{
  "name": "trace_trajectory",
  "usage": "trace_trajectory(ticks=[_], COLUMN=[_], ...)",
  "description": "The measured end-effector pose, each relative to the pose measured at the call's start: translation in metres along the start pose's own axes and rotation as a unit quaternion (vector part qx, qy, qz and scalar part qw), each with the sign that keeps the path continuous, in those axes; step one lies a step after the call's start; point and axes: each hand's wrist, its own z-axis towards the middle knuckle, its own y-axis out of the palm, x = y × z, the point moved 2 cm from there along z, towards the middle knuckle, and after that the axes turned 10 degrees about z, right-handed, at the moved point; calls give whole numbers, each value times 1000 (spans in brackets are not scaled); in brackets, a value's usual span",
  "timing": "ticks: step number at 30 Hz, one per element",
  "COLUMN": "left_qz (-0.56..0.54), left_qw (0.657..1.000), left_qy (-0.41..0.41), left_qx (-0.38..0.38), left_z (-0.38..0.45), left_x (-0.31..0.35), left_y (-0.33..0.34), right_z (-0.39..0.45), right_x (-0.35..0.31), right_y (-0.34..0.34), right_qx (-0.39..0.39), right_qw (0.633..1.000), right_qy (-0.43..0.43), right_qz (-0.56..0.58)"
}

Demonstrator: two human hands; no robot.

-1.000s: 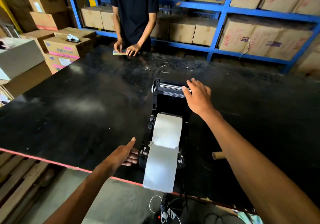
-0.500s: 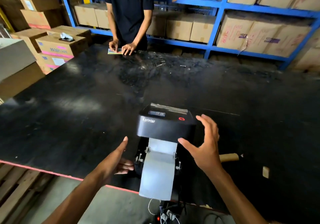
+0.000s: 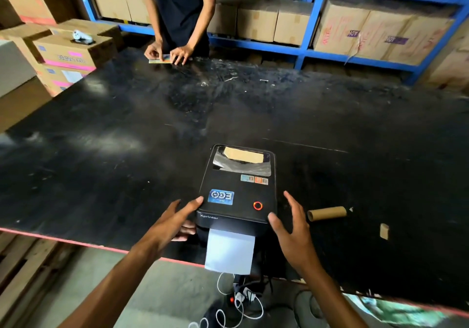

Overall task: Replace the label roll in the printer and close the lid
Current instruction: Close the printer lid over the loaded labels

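The black label printer (image 3: 237, 188) sits near the front edge of the black table (image 3: 127, 137), its lid down flat. A white strip of labels (image 3: 229, 250) hangs out of the front slot over the table edge. My left hand (image 3: 175, 222) rests against the printer's front left corner, fingers spread, thumb on the lid edge. My right hand (image 3: 291, 223) is at the front right corner, fingers apart, its thumb touching the lid corner. An empty cardboard roll core (image 3: 327, 213) lies on the table right of the printer.
A person in a dark shirt (image 3: 179, 5) stands at the far table edge, hands on a small card (image 3: 160, 60). Cardboard boxes (image 3: 68, 51) are stacked at left, blue shelving (image 3: 314, 23) with boxes behind. White and black cables (image 3: 238, 299) lie on the floor below. A small cardboard scrap (image 3: 384, 231) lies at right.
The lid swung from upright down to flat on the printer. My right hand came down with it to the front right corner; my left hand moved onto the front left corner.
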Motion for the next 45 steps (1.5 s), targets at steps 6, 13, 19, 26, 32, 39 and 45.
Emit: trace_trajectory(ticks=[6, 13, 19, 26, 32, 39, 45], left_qz=[-18, -29, -27, -18, -12, -12, -9], left_qw=[1000, 999, 999, 999, 999, 998, 998], left_qy=[2, 12, 20, 33, 37, 41, 44], left_qx=[4, 9, 29, 34, 36, 35, 34], left_z=[1, 4, 5, 2, 0, 0, 1], left_x=[-8, -11, -9, -6, -6, -6, -8], left_y=[4, 8, 9, 9, 9, 9, 9], right_z=[-3, -11, -14, -16, -19, -19, -18], right_x=[13, 10, 8, 8, 3, 3, 7], right_y=[12, 16, 20, 20, 20, 21, 22], right_qx=[-25, -15, 8, 21, 14, 23, 30], right_qw=[979, 969, 968, 967, 969, 967, 967], right_qy=[132, 148, 127, 127, 114, 115, 119], right_qz=[154, 195, 218, 219, 217, 225, 222])
